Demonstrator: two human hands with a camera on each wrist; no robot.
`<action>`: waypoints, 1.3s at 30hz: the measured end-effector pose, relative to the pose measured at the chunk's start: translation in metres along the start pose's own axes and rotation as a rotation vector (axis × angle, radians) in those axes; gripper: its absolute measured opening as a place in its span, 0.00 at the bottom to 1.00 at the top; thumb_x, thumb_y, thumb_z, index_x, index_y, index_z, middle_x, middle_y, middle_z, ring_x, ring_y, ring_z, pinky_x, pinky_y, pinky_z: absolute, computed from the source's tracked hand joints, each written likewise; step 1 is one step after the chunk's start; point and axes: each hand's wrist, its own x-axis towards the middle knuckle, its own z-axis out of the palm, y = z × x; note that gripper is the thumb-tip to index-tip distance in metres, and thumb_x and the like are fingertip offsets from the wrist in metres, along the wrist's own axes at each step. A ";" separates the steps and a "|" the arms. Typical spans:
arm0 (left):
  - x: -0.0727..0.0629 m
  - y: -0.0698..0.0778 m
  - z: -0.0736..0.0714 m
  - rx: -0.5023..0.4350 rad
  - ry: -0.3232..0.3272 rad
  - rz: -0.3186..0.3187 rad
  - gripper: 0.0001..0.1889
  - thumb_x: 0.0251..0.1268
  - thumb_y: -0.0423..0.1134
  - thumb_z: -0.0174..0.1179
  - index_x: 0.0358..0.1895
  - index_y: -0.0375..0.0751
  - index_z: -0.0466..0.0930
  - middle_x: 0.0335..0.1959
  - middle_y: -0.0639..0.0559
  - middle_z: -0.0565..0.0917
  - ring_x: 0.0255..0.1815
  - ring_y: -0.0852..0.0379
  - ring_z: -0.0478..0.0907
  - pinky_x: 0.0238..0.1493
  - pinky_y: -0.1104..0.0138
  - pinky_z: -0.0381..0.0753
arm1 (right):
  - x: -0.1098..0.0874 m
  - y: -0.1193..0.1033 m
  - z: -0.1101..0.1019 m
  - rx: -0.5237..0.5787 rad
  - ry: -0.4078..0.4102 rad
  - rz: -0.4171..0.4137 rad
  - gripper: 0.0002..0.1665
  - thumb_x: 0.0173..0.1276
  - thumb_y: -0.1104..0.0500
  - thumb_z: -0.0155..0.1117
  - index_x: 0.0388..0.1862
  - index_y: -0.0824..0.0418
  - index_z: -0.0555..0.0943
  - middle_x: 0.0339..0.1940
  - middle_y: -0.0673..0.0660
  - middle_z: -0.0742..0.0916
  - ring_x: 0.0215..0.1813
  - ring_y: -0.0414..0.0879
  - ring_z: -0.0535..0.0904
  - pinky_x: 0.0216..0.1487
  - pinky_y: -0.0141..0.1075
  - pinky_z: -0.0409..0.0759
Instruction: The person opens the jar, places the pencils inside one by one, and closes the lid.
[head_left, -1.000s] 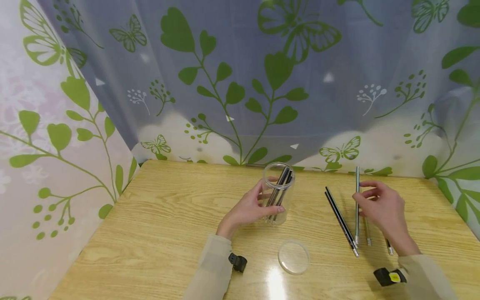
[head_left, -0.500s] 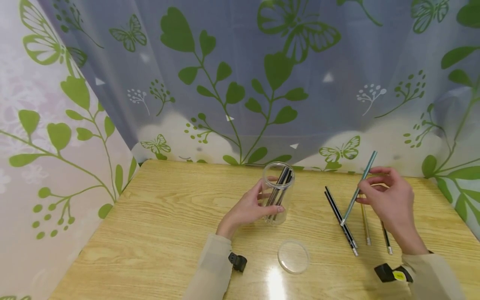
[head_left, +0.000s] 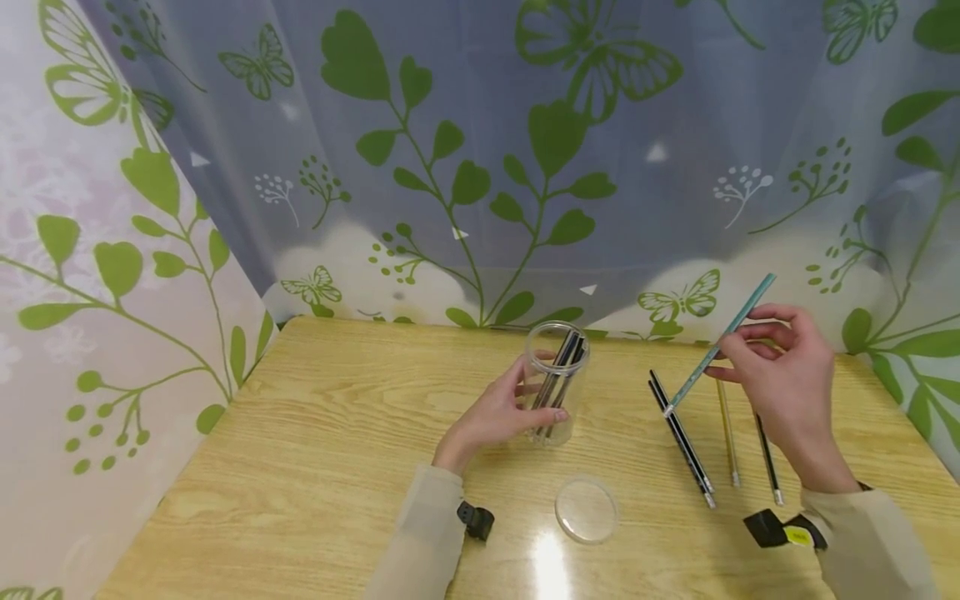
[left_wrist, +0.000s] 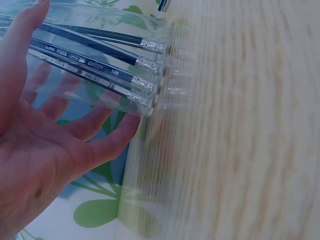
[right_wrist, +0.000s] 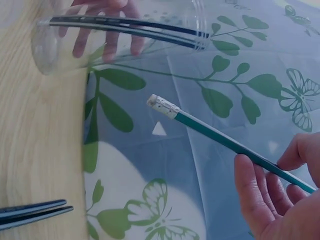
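A clear jar [head_left: 558,408] stands on the table with several dark pencils [left_wrist: 110,67] leaning inside it, eraser ends down. My left hand [head_left: 495,410] grips the jar around its side, thumb in front. Above the table at the right, my right hand [head_left: 787,375] pinches a teal pencil [head_left: 722,343] between thumb and fingers. That pencil is tilted, its white eraser end [right_wrist: 162,105] pointing down and toward the jar. Below it, two black pencils [head_left: 686,450] lie side by side. A yellowish pencil [head_left: 729,442] and another dark pencil [head_left: 768,462] lie under the right hand, partly hidden.
A round clear lid [head_left: 587,510] lies on the wooden table [head_left: 315,433] in front of the jar. A patterned curtain [head_left: 465,167] hangs right behind the table's back edge. Another patterned cloth [head_left: 112,333] hangs at the left side.
My right hand has lifted the teal pencil off the table and tilted it, its eraser end swinging left toward the jar. The left hand and jar have stayed in place.
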 end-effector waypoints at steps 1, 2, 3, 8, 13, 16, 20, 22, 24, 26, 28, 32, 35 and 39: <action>0.000 0.000 0.000 -0.001 0.000 0.000 0.40 0.61 0.50 0.75 0.71 0.82 0.62 0.75 0.60 0.70 0.76 0.47 0.69 0.71 0.47 0.74 | 0.001 -0.001 0.001 0.026 0.003 0.002 0.21 0.67 0.75 0.60 0.53 0.56 0.72 0.37 0.52 0.82 0.30 0.39 0.87 0.28 0.34 0.88; 0.000 0.000 0.000 -0.002 -0.001 0.000 0.40 0.61 0.50 0.75 0.71 0.82 0.62 0.75 0.60 0.70 0.76 0.47 0.69 0.71 0.47 0.74 | 0.002 -0.002 0.002 0.050 0.008 0.003 0.21 0.66 0.76 0.59 0.52 0.56 0.72 0.37 0.52 0.82 0.30 0.40 0.87 0.28 0.34 0.88; 0.000 0.000 0.000 -0.005 -0.001 -0.001 0.40 0.61 0.50 0.75 0.71 0.82 0.62 0.74 0.60 0.71 0.75 0.47 0.69 0.71 0.47 0.74 | 0.003 -0.003 0.003 0.071 0.014 0.000 0.21 0.66 0.77 0.59 0.52 0.57 0.72 0.37 0.53 0.82 0.29 0.40 0.87 0.28 0.35 0.88; 0.001 0.000 0.000 -0.013 -0.003 -0.002 0.40 0.61 0.49 0.75 0.71 0.81 0.62 0.75 0.60 0.70 0.75 0.47 0.70 0.71 0.47 0.74 | 0.007 -0.009 0.010 0.136 0.038 -0.027 0.21 0.65 0.79 0.56 0.51 0.59 0.72 0.35 0.54 0.82 0.26 0.42 0.87 0.27 0.37 0.88; 0.001 0.000 0.000 -0.014 -0.006 0.001 0.40 0.61 0.49 0.74 0.71 0.83 0.62 0.76 0.59 0.68 0.76 0.47 0.69 0.72 0.47 0.73 | 0.010 -0.013 0.015 0.183 0.055 -0.032 0.22 0.63 0.80 0.56 0.49 0.60 0.71 0.34 0.54 0.81 0.25 0.43 0.86 0.27 0.38 0.89; 0.001 0.000 0.000 -0.017 -0.007 0.001 0.40 0.61 0.49 0.74 0.71 0.83 0.62 0.76 0.59 0.68 0.76 0.48 0.69 0.72 0.47 0.73 | 0.012 -0.016 0.021 0.210 0.091 -0.043 0.22 0.62 0.81 0.55 0.48 0.60 0.71 0.33 0.55 0.81 0.24 0.45 0.85 0.26 0.39 0.89; 0.001 0.000 0.000 -0.020 -0.007 -0.001 0.40 0.61 0.49 0.74 0.71 0.83 0.62 0.77 0.59 0.67 0.76 0.48 0.69 0.72 0.48 0.73 | 0.015 -0.022 0.029 0.246 0.125 -0.077 0.23 0.60 0.83 0.54 0.47 0.61 0.71 0.30 0.57 0.81 0.23 0.47 0.84 0.25 0.41 0.88; 0.001 0.000 0.000 -0.020 -0.005 -0.001 0.40 0.61 0.49 0.74 0.71 0.83 0.62 0.77 0.59 0.67 0.76 0.48 0.69 0.72 0.48 0.73 | 0.016 -0.024 0.033 0.268 0.122 -0.096 0.23 0.59 0.83 0.53 0.46 0.61 0.71 0.29 0.58 0.81 0.23 0.47 0.84 0.24 0.42 0.88; 0.001 0.000 0.000 -0.021 -0.006 0.000 0.40 0.61 0.48 0.74 0.71 0.83 0.62 0.77 0.59 0.67 0.76 0.48 0.69 0.73 0.48 0.73 | 0.017 -0.027 0.037 0.292 0.121 -0.109 0.23 0.59 0.84 0.51 0.46 0.61 0.71 0.28 0.58 0.80 0.22 0.47 0.84 0.24 0.42 0.88; 0.000 0.000 0.000 -0.020 -0.006 0.001 0.40 0.61 0.48 0.74 0.71 0.82 0.62 0.77 0.60 0.67 0.76 0.48 0.69 0.72 0.48 0.73 | 0.018 -0.029 0.040 0.310 0.124 -0.122 0.23 0.58 0.84 0.50 0.46 0.62 0.71 0.28 0.58 0.80 0.22 0.47 0.84 0.24 0.42 0.88; 0.000 0.000 0.000 -0.020 -0.008 0.003 0.40 0.61 0.48 0.74 0.71 0.82 0.62 0.77 0.60 0.67 0.76 0.48 0.69 0.71 0.48 0.74 | 0.018 -0.030 0.044 0.329 0.127 -0.131 0.23 0.58 0.84 0.50 0.46 0.62 0.71 0.28 0.58 0.80 0.22 0.48 0.84 0.24 0.42 0.88; 0.001 -0.001 0.001 -0.021 -0.011 0.007 0.40 0.61 0.48 0.74 0.71 0.82 0.62 0.77 0.60 0.67 0.75 0.48 0.70 0.71 0.49 0.75 | 0.018 -0.033 0.049 0.359 0.128 -0.144 0.23 0.59 0.84 0.50 0.47 0.62 0.71 0.29 0.59 0.80 0.24 0.48 0.86 0.26 0.43 0.88; 0.000 0.000 0.001 -0.022 -0.010 0.006 0.40 0.61 0.49 0.74 0.71 0.83 0.62 0.76 0.61 0.67 0.75 0.48 0.69 0.70 0.49 0.75 | 0.019 -0.035 0.053 0.375 0.125 -0.155 0.24 0.58 0.84 0.49 0.48 0.63 0.71 0.30 0.59 0.80 0.24 0.49 0.86 0.26 0.43 0.88; 0.001 -0.001 0.000 -0.022 -0.010 0.007 0.40 0.61 0.49 0.74 0.71 0.83 0.62 0.76 0.61 0.68 0.75 0.48 0.69 0.70 0.49 0.75 | 0.019 -0.037 0.059 0.399 0.115 -0.179 0.25 0.58 0.84 0.49 0.48 0.63 0.70 0.29 0.59 0.80 0.23 0.49 0.85 0.26 0.43 0.88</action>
